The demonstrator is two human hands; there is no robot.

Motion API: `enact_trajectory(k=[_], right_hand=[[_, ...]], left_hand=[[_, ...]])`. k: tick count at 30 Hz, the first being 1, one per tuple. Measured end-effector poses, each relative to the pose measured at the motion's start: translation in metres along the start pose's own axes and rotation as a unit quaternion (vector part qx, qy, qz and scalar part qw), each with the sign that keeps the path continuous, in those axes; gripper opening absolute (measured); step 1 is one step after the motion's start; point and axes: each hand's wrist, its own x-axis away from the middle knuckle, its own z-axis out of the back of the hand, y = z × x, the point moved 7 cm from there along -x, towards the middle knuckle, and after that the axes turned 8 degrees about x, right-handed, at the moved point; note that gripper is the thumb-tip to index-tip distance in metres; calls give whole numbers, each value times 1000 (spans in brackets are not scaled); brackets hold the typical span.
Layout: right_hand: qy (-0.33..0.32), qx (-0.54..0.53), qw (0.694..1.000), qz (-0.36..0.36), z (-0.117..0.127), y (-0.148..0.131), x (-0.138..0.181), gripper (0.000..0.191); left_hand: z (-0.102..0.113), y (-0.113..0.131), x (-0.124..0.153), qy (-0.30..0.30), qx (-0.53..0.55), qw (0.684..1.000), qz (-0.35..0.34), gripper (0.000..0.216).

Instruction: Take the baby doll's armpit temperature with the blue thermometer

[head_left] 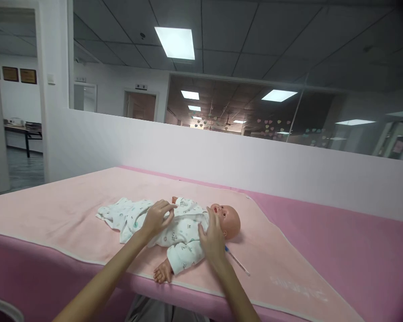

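Observation:
A baby doll (231,222) lies on its back, its bare head to the right. It wears a white patterned baby suit (183,230) that spreads flat to the left past the body. Over the doll's belly is my left hand (158,218), with thumb and fingers apart. My right hand (213,239) is at the collar beside the doll's chin, its thumb and fingers also apart. Whether either hand touches the cloth I cannot tell. A thin clear stick with a blue end (237,261), perhaps a pen or thermometer, lies right of my right wrist.
Under the doll a light pink blanket (74,197) covers much of a darker pink padded table (366,241). A low white wall (201,150) topped with glass runs behind it. On the left, a doorway (22,112) opens into another room.

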Motion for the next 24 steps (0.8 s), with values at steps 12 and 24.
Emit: enact_trajectory(k=[12,24], right_hand=[[-83,126,978,-143,53,154,102,26],[-134,184,954,-195,60,121,85,25]], left_hand=[[-114,-17,-36,-242,198,943,117,29],[-106,-56,-19,-65,418,844,329,41]])
